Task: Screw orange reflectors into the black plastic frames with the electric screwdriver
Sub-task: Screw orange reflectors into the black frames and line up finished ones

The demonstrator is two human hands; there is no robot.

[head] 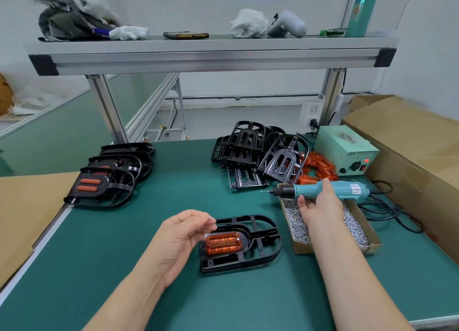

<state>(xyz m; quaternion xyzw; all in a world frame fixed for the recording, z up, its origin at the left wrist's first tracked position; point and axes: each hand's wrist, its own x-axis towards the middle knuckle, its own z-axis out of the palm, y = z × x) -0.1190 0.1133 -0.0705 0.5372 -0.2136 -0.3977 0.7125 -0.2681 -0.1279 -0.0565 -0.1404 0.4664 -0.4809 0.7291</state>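
A black plastic frame (260, 246) lies flat on the green table in front of me, with an orange reflector (223, 243) seated in its left end. My left hand (181, 238) hovers just left of the frame and pinches a small silver screw (210, 217) at its fingertips. My right hand (320, 204) grips the teal electric screwdriver (323, 189), held level above the table with its bit pointing left. The bit is well apart from the frame.
A cardboard tray of screws (330, 226) sits under my right hand. Bare black frames (258, 152) and loose orange reflectors (318, 164) are heaped behind it, beside a green power box (347, 152). Finished frames (109, 179) are stacked at the left. Cardboard boxes (409, 142) stand at the right.
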